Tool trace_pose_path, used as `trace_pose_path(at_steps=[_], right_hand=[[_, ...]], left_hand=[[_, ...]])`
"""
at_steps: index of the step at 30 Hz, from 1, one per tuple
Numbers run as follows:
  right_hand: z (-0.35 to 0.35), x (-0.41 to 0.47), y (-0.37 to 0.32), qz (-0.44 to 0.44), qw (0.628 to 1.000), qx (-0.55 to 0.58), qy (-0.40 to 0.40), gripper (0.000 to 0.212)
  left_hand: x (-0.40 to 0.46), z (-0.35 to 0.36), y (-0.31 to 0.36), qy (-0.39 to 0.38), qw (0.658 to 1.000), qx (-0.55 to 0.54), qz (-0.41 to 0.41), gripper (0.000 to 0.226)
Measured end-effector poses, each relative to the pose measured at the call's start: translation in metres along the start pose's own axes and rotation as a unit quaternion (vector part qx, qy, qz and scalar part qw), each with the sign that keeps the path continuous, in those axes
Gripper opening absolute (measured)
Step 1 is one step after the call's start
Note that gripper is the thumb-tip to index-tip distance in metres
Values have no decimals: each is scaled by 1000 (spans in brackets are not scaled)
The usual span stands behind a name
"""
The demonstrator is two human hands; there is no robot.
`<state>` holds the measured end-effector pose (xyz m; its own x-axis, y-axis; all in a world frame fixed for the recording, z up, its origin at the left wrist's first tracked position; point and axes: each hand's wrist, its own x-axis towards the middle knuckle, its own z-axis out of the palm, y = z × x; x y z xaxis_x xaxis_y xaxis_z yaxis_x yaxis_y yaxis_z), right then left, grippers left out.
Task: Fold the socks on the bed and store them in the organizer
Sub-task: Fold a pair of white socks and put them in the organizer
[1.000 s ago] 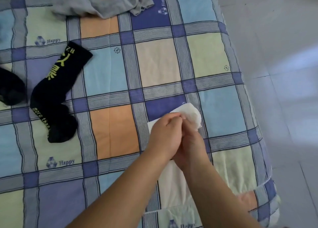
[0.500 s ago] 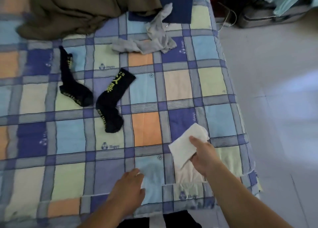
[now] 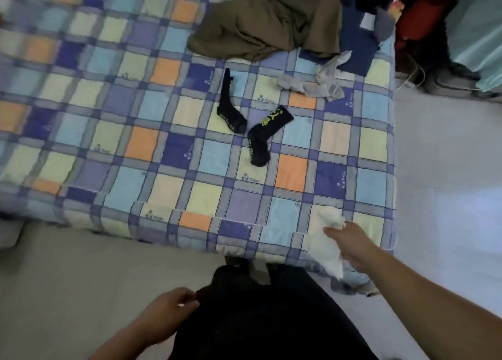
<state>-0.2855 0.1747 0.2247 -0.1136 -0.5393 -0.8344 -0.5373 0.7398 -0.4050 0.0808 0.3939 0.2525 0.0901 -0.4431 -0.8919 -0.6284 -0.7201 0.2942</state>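
Note:
My right hand [image 3: 350, 244] grips the folded white socks [image 3: 324, 240] at the bed's near right corner, the bundle hanging partly over the edge. My left hand [image 3: 169, 309] hangs off the bed beside my dark trousers, fingers loosely curled, holding nothing. Two black socks lie apart on the checked bedcover [image 3: 163, 147]: one with yellow print [image 3: 264, 139] and a plainer one [image 3: 229, 107] to its left. A crumpled grey sock pair [image 3: 316, 84] lies farther back right. No organizer is in view.
An olive-brown garment [image 3: 269, 20] is heaped at the back of the bed beside a dark blue item [image 3: 355, 47]. Tiled floor [image 3: 448, 169] runs along the bed's right side. Bags and clutter [image 3: 423, 20] sit at the far right.
Both hands worked the white socks together; then my left hand let go and dropped off the bed. The view pulled back and my right hand drew the socks toward the bed's edge.

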Motion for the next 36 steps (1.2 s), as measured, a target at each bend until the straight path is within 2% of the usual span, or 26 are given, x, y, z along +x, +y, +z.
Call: trace_pose_path(at_steps=[3,7,9,11,15,19,22,24,28,32,34,36], right_hand=[[20,-11,-17,-69,991,-111,-41,22],[32,-19,-29,-177,924,-318,-115,23],[33,-21,-34,-208,877,-411,-138,26],[32,-20,-39,-214,838,-477,-156,25],[46,-21,-59,-209,770,-582,-155,23],[100,-37,-87,-246,720,-632,-148,23],[168,-62,-107,-282,680,-656,-167,21],[218,-82,-115,-302,669,-655,-178,19],[311,-125,-117,-328,608,-697,-193,16],[384,-163,-120,-355,561,-720,-203,23],[407,-175,-126,-355,542,-733,-206,28],[424,-182,-132,-355,533,-741,-203,37]], left_hand=[[-14,23,-19,64,990,-105,-67,14],[-31,51,-27,184,932,-264,-165,22],[-44,67,-24,178,916,-326,-154,21],[-57,81,-23,170,915,-345,-122,22],[-78,113,-45,202,890,-382,-145,22],[-92,155,-95,199,866,-419,-185,22],[-102,185,-138,186,849,-448,-210,19],[-112,200,-168,179,836,-472,-216,17],[-136,215,-227,183,814,-501,-229,22],[-157,213,-295,200,799,-506,-257,24],[-163,210,-324,217,771,-531,-275,25],[-166,204,-348,229,728,-576,-293,22]])
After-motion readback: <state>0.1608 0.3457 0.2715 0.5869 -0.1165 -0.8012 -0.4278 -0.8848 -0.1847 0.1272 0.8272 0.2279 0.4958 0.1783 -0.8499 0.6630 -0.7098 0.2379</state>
